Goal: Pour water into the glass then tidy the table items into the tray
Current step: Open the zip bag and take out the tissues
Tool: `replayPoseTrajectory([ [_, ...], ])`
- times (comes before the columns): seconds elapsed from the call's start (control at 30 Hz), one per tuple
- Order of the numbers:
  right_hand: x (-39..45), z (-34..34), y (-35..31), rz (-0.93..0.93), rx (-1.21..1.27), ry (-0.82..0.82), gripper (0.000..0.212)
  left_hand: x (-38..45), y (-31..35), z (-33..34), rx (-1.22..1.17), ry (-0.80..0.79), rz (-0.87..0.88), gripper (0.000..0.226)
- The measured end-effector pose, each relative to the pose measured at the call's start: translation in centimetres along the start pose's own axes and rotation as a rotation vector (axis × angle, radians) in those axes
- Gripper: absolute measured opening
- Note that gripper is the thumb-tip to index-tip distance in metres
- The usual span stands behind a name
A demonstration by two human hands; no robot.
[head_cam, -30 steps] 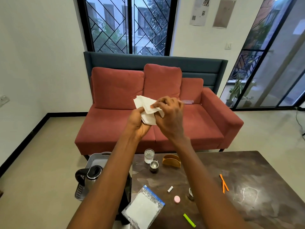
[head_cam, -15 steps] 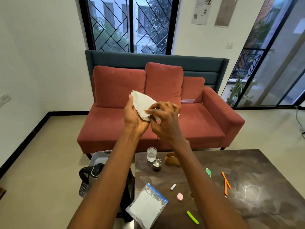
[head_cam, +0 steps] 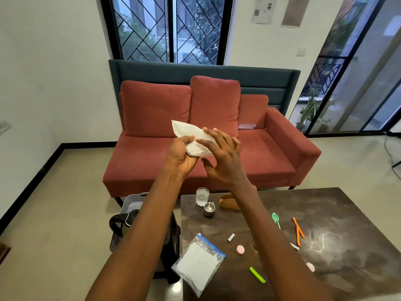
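A white napkin (head_cam: 193, 137), a red sofa (head_cam: 217, 137) (teal backrest), a dark marbled table (head_cam: 336, 213), an orange clip (head_cam: 298, 231).

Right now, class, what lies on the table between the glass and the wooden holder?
In the head view, a small steel cup stands between the glass and the wooden holder.

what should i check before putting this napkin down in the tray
1. Napkin held securely: ok. The left hand pinches the white napkin and the right hand lies flat against it.
2. Napkin folded flat: not ok, it looks creased and part open.
3. Glass of water out of the path: cannot tell. It stands at the table's far left corner, close to the grey tray.
4. Tray has room: cannot tell. The left forearm and the black kettle hide most of it.
5. Table items left to tidy: not ok. The zip bag, green clip and orange clip lie on the table.
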State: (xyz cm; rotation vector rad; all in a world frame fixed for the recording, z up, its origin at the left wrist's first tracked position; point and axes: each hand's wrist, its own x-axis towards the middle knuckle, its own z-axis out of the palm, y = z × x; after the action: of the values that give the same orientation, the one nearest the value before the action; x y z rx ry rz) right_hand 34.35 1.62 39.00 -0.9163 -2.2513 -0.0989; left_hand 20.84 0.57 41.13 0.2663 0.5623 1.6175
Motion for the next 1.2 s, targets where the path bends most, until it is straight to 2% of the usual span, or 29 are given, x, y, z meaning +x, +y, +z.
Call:
replayPoseTrajectory([
  [0.1, -0.2, 0.3, 0.0, 0.027, -0.022, 0.087, 0.042, -0.3, 0.1, -0.4, -0.011, -0.028, -0.036, 0.033],
  [0.2, -0.6, 0.1, 0.2, 0.042, -0.007, 0.126, 0.032, -0.3, 0.4, -0.9, 0.041, -0.018, -0.036, 0.021],
  [0.37, -1.0, -0.7, 0.8, 0.073, 0.098, 0.102, 0.034, 0.5, 1.5, -1.6, -0.002, 0.071, 0.031, 0.042],
  [0.57, -1.2, -1.2, 1.8, 0.106, 0.211, 0.033, 0.036, 0.4, 2.0, -2.1, 0.015, 0.142, 0.054, 0.042],
  [0.6, -1.3, -1.2, 2.1, 0.119, 0.205, 0.020, 0.035, 0.3, 1.9, -2.3, 0.112, 0.178, 0.100, 0.039],
  [0.67, -1.6, -1.3, 2.8, 0.158, 0.201, -0.018, 0.031, -0.2, 2.0, -3.0, 0.522, 0.202, 0.272, 0.035],
  [0.73, -1.8, -1.2, 3.2, 0.203, 0.250, -0.102, 0.027, -0.7, 2.2, -3.7, 0.991, 0.038, 0.403, 0.043],
  [0.77, -1.8, -1.1, 3.2, 0.213, 0.278, -0.157, 0.025, -0.8, 2.4, -3.9, 1.169, -0.104, 0.366, 0.049],
  [0.83, -1.9, -0.8, 3.1, 0.227, 0.316, -0.248, 0.018, -0.8, 2.5, -4.0, 1.424, -0.362, 0.155, 0.049],
  [0.93, -1.9, -0.5, 2.9, 0.286, 0.391, -0.340, 0.007, -0.7, 2.0, -3.7, 1.787, -0.589, -0.139, 0.039],
  [1.03, -2.0, -0.6, 2.9, 0.346, 0.467, -0.433, 0.014, -0.2, 1.2, -4.8, 1.758, -0.577, -0.260, 0.047],
  [1.2, -2.2, -1.2, 3.6, 0.390, 0.539, -0.501, 0.029, 0.1, 1.4, -5.6, 1.669, -0.527, -0.246, 0.048],
])
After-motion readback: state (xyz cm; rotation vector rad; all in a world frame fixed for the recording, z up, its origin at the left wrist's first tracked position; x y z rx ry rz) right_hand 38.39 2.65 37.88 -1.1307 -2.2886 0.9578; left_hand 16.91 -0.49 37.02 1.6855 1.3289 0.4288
